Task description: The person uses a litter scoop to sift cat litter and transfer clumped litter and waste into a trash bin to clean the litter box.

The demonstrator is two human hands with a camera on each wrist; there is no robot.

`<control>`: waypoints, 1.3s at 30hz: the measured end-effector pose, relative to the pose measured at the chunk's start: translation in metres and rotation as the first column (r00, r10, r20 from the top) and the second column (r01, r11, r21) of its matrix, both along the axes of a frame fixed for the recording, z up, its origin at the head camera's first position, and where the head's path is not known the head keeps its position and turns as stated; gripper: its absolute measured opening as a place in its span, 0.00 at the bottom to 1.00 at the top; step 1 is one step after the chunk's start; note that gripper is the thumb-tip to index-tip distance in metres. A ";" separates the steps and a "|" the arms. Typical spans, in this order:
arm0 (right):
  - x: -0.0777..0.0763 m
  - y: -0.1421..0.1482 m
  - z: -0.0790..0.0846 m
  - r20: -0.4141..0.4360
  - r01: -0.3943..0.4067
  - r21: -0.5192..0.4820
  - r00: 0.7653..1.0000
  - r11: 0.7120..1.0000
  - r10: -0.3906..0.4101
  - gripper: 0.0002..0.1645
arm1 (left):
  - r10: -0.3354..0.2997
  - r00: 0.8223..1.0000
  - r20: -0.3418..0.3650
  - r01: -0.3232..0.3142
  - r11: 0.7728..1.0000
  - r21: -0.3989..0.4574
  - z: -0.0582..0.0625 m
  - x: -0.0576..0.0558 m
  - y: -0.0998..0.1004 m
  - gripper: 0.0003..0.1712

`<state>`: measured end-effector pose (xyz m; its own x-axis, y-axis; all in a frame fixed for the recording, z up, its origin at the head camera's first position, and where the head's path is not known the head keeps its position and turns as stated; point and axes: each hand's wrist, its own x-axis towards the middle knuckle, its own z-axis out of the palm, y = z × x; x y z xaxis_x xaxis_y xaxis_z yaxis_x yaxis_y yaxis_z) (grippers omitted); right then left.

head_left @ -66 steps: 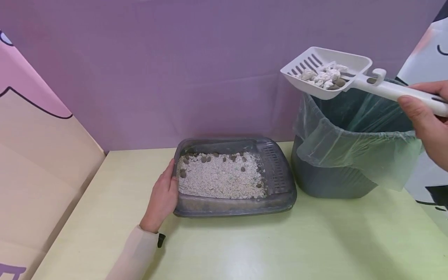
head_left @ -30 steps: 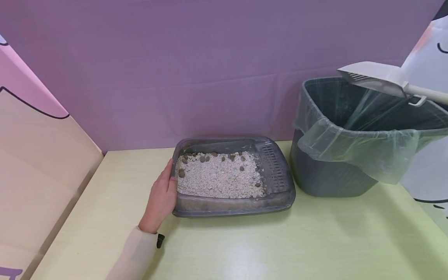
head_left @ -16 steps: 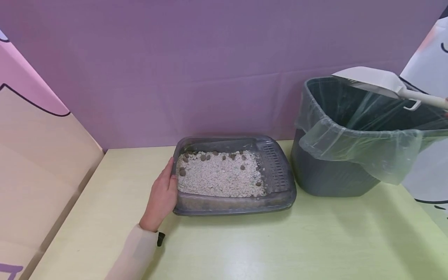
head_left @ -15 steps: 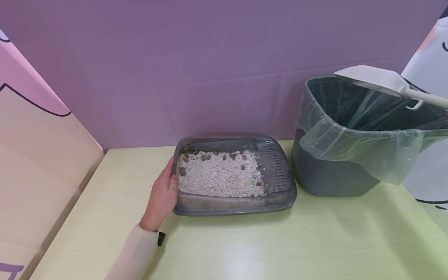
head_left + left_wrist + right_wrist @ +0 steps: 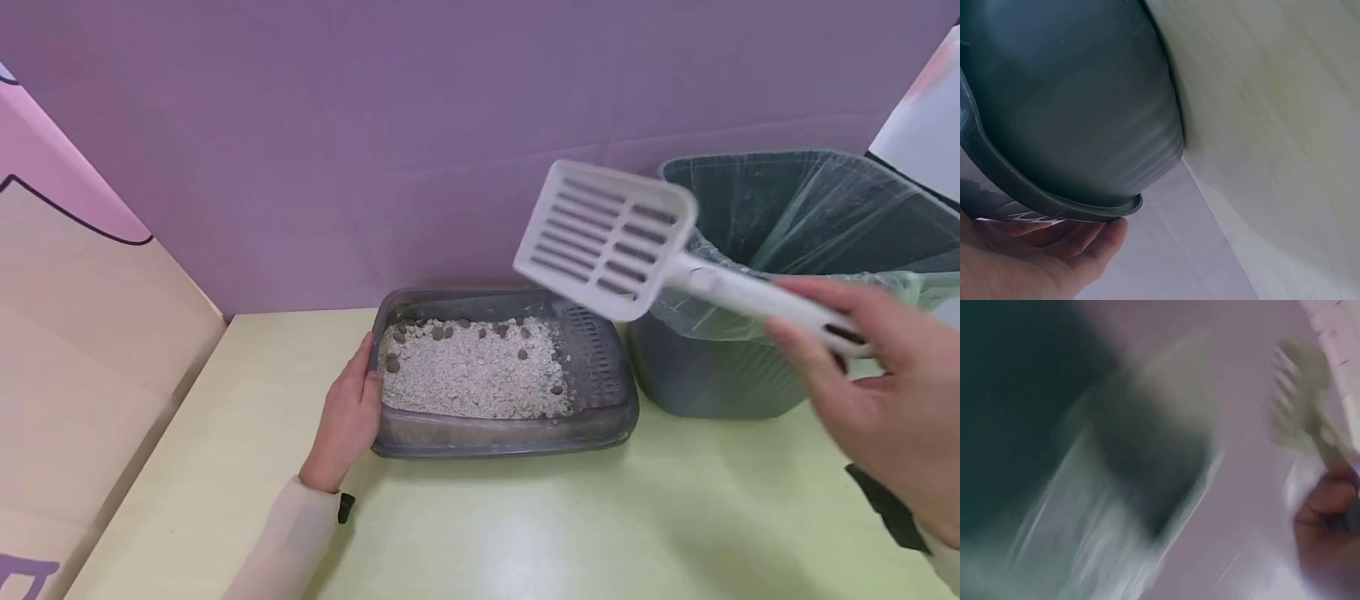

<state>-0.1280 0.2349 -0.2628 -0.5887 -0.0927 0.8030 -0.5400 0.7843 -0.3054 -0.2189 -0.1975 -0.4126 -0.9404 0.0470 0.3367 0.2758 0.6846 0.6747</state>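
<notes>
Right of the tray (image 5: 480,435), the right hand (image 5: 892,383) has its fingers clamped on the scoop (image 5: 681,268) (slightly blurred), higher than the tray. The left hand (image 5: 345,421) lays fairly straight fingers against the tray's left rim. The bin (image 5: 720,385) stands just right of the tray.

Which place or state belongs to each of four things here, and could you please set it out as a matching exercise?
1. White scoop
2. Litter tray
3. Bin
4. Left hand

A. Lined with a translucent bag
B. Touching the tray's left edge
C. Gripped by the right hand
D. Contains pale litter and dark lumps

Pairs: 1-C; 2-D; 3-A; 4-B
</notes>
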 end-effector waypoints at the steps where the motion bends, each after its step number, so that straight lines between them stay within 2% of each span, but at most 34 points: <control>1: 0.002 -0.012 0.000 0.046 -0.009 0.093 0.999 0.996 0.005 0.18 | 0.000 1.000 -0.001 0.000 1.000 0.001 0.000 0.000 0.000 0.31; 2: 0.003 -0.023 0.000 0.103 -0.006 0.193 0.995 0.981 -0.014 0.16 | 0.001 1.000 0.001 -0.001 1.000 0.001 0.001 0.000 0.001 0.31; 4: -0.002 -0.044 -0.003 0.261 -0.052 0.290 0.965 0.956 -0.027 0.14 | 0.003 1.000 0.004 -0.003 1.000 -0.001 0.001 0.001 0.002 0.31; 6: -0.013 -0.061 -0.010 0.400 -0.095 0.311 0.916 0.946 -0.039 0.14 | 0.003 1.000 0.005 -0.003 1.000 -0.003 0.002 0.001 0.004 0.31; 9: -0.035 -0.077 -0.024 0.522 -0.132 0.327 0.851 0.936 -0.063 0.17 | -0.006 1.000 0.013 0.006 1.000 -0.004 0.002 0.000 0.007 0.31; 16: -0.087 -0.097 -0.055 0.624 -0.143 0.289 0.778 0.946 -0.073 0.20 | -0.008 1.000 0.016 0.008 1.000 -0.007 0.001 0.003 0.011 0.31; 19: -0.100 -0.101 -0.062 0.665 -0.166 0.274 0.745 0.947 -0.061 0.24 | -0.009 1.000 0.004 0.009 1.000 -0.010 0.001 0.004 0.013 0.30; 23: -0.113 -0.106 -0.065 0.720 -0.219 0.262 0.693 0.940 -0.039 0.22 | -0.009 1.000 -0.009 0.009 1.000 -0.015 0.003 0.005 0.014 0.30; 26: -0.121 -0.107 -0.061 0.764 -0.273 0.275 0.644 0.922 -0.037 0.15 | -0.006 1.000 -0.009 0.006 1.000 -0.022 0.005 0.005 0.014 0.30; 28: -0.124 -0.108 -0.058 0.786 -0.308 0.291 0.617 0.906 -0.042 0.15 | -0.003 1.000 -0.008 0.002 1.000 -0.030 0.006 0.005 0.014 0.30; 31: -0.129 -0.110 -0.058 0.817 -0.339 0.307 0.573 0.890 -0.064 0.21 | -0.002 1.000 -0.001 0.002 0.999 -0.039 0.007 0.006 0.013 0.30; 35: -0.140 -0.115 -0.062 0.850 -0.375 0.320 0.519 0.870 -0.089 0.22 | -0.016 1.000 0.004 0.016 0.999 -0.041 0.007 0.006 0.013 0.30; 39: -0.152 -0.120 -0.064 0.877 -0.445 0.348 0.465 0.825 -0.120 0.24 | -0.028 1.000 -0.002 0.027 0.998 -0.047 0.009 0.006 0.013 0.31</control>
